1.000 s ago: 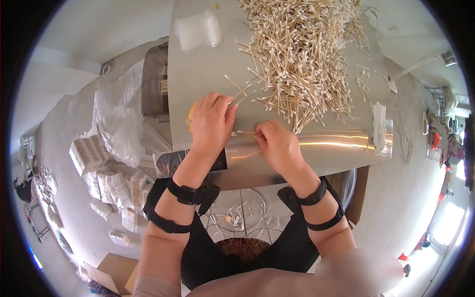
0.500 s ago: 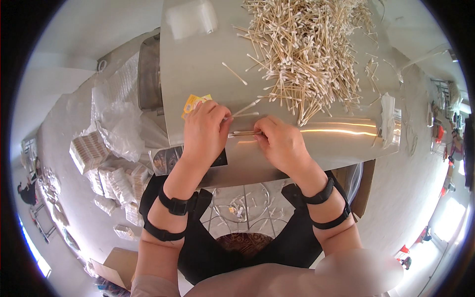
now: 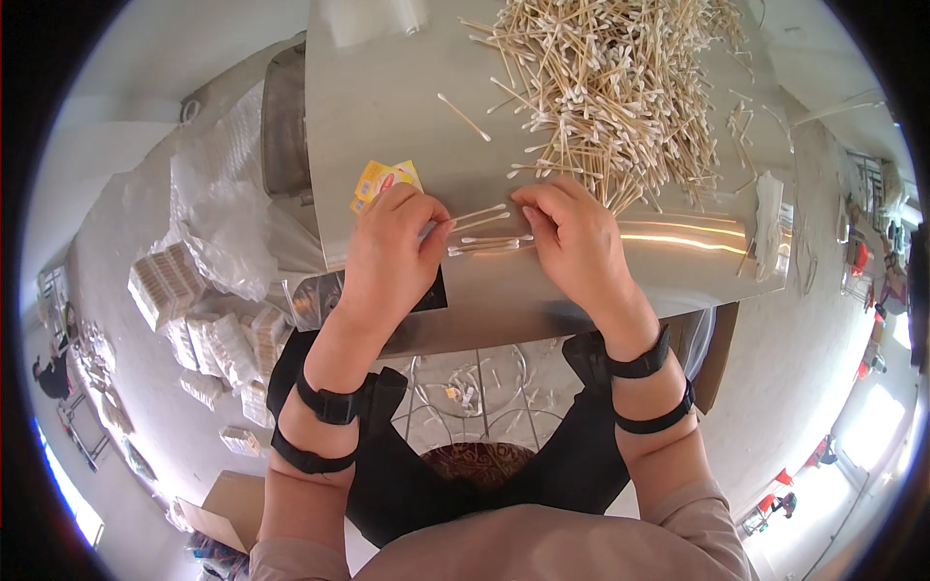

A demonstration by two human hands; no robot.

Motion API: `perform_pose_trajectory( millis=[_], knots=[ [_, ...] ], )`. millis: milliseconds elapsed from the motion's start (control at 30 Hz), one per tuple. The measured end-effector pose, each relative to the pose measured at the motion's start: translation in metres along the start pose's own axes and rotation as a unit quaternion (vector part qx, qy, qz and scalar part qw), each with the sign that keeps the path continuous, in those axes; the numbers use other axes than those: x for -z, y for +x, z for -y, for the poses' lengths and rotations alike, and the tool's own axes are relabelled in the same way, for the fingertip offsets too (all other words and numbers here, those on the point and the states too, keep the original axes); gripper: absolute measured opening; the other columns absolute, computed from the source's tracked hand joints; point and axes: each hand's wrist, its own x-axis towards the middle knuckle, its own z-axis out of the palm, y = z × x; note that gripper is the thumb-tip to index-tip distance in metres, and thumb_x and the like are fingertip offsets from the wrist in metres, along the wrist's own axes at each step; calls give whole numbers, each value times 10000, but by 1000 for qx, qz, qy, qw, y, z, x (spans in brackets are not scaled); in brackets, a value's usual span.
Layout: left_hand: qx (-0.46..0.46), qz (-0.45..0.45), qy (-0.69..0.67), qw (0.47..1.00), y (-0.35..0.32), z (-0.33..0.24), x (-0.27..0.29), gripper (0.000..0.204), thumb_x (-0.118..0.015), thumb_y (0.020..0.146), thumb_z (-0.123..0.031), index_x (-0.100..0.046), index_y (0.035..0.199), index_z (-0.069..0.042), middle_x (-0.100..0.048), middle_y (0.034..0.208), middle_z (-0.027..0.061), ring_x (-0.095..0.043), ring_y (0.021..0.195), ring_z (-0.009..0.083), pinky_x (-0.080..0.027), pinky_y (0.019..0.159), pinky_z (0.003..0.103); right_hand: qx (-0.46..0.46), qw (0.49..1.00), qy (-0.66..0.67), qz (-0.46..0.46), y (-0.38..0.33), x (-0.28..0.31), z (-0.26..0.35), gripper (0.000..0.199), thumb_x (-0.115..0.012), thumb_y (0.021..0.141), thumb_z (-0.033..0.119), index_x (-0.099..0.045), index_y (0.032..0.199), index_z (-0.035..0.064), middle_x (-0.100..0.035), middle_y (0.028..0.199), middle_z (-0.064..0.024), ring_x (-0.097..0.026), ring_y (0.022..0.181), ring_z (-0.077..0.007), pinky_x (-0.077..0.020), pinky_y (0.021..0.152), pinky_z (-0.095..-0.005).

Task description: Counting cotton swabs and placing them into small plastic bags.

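Left hand (image 3: 395,235) clamping cotton swabs (image 3: 482,212); right hand (image 3: 581,235) holding fingertips slightly apart; loose swabs (image 3: 490,246) lying left-to-right between hands, near both.

Cotton swabs (image 3: 620,107) heap toward the right edge of a metal table (image 3: 383,107) in a packing workshop, wrapped packs (image 3: 167,279) and cardboard box (image 3: 225,511) on the floor (image 3: 179,431) off its near-left corner.
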Motion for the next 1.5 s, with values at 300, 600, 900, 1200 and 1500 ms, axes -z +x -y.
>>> perform_pose_trajectory(
  millis=[300,600,900,1200,1500],
  knots=[
    [-28,69,-15,997,-1,-3,-2,83,-706,790,3,-652,849,-20,-613,835,116,-623,816,349,-499,729,432,-32,999,-1,16,0,4,-2,121,-662,847,15,-689,952,68,-637,877,-110,-661,771,-331,-536,657,-402],
    [-101,-57,159,980,36,2,-16,424,-574,843,17,-631,1254,-71,-575,1385,66,-474,1346,283,-390,1105,479,-19,977,-195,-83,15,10,-7,157,-728,814,72,-670,957,100,-608,939,-86,-646,812,-319,-526,670,-427],
    [-118,-29,185,975,43,8,-25,303,-625,874,-66,-673,1171,-98,-642,1243,41,-552,1242,264,-410,1090,457,-33,970,-227,-74,15,13,-12,116,-736,809,89,-646,879,110,-578,924,-75,-633,846,-303,-525,701,-426],
    [-107,16,73,991,31,-7,-22,160,-661,822,-37,-714,966,-82,-666,936,58,-617,950,295,-497,847,436,-25,974,-209,-84,15,17,-15,65,-735,812,96,-672,826,101,-586,900,-63,-633,822,-296,-517,681,-423],
    [-153,97,-23,983,9,-13,-17,275,-644,703,55,-694,944,-68,-661,914,61,-621,911,292,-500,815,423,26,989,-130,-72,13,7,-4,49,-717,805,91,-673,827,94,-610,826,-62,-632,786,-305,-513,669,-419]
  ],
)
